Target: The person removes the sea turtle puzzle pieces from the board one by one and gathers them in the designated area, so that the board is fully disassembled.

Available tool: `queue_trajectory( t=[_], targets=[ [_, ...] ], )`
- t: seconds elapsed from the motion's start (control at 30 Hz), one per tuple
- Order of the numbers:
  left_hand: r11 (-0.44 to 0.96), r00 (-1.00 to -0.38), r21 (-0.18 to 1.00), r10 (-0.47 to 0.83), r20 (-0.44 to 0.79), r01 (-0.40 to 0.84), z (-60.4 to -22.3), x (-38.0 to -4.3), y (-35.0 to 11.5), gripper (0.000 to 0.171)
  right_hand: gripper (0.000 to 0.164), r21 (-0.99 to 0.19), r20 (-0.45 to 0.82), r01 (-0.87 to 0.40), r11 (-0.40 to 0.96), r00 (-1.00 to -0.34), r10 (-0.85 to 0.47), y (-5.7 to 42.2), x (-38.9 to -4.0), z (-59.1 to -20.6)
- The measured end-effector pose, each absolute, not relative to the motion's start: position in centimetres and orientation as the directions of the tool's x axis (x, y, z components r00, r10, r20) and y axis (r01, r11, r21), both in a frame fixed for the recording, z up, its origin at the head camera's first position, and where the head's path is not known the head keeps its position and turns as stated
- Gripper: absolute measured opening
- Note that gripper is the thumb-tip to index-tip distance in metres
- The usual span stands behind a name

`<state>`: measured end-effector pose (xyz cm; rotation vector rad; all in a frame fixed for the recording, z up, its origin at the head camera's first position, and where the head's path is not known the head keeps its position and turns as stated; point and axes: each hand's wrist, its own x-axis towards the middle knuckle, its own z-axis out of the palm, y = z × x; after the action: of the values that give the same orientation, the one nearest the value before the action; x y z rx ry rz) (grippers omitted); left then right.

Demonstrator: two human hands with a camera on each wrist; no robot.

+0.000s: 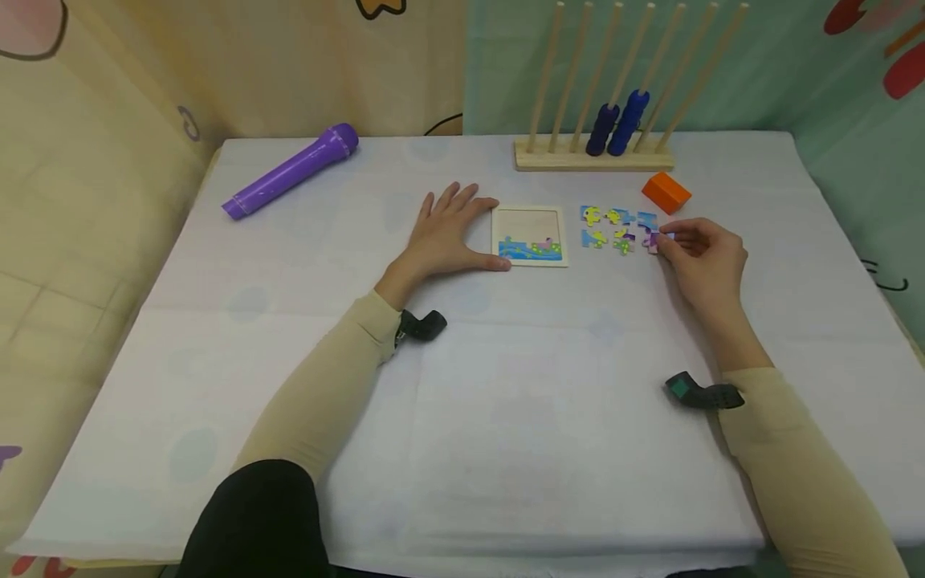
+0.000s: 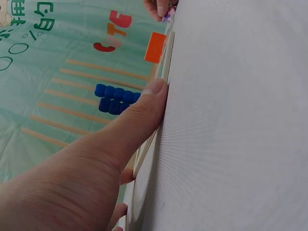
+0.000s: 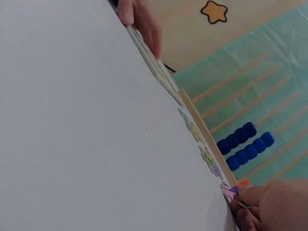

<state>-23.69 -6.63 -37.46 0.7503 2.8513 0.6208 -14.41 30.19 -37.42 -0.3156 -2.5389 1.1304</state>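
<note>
A wooden puzzle board (image 1: 530, 236) lies on the table with a pond scene filling its lower part and bare wood above. My left hand (image 1: 451, 233) holds its left side, thumb at the lower corner and index finger at the upper one, other fingers spread. In the left wrist view the thumb (image 2: 153, 91) presses along the board's edge. To the right of the board several loose jigsaw pieces (image 1: 594, 239) sit in two rows. At the right end of the lower row, my right hand (image 1: 704, 257) pinches a purple puzzle piece (image 1: 653, 243) between thumb and fingers, low at the tabletop.
Behind the pieces is an orange block (image 1: 666, 193). A wooden peg rack (image 1: 594, 159) with blue beads (image 1: 627, 123) on two of its rods stands at the back edge. A purple toy microphone (image 1: 292, 172) lies at the back left of the white-covered table (image 1: 506, 449).
</note>
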Motion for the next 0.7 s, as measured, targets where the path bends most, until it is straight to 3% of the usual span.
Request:
queue_trajectory(
  t=[0.3,0.7],
  targets=[
    [0.788,-0.867,0.426,0.498,-0.017,0.445,-37.39,-23.64,-6.71,0.105,0.03,-0.643,0.327,-0.015,0.766,-0.909,0.257,30.44,-14.51,-38.25],
    [0.784,-0.866,0.428,0.499,-0.005,0.449,-37.49,-23.72,-6.72,0.106,0.033,-0.615,0.331,-0.014,0.789,-0.912,0.242,29.9,-14.16,-38.28]
  ],
)
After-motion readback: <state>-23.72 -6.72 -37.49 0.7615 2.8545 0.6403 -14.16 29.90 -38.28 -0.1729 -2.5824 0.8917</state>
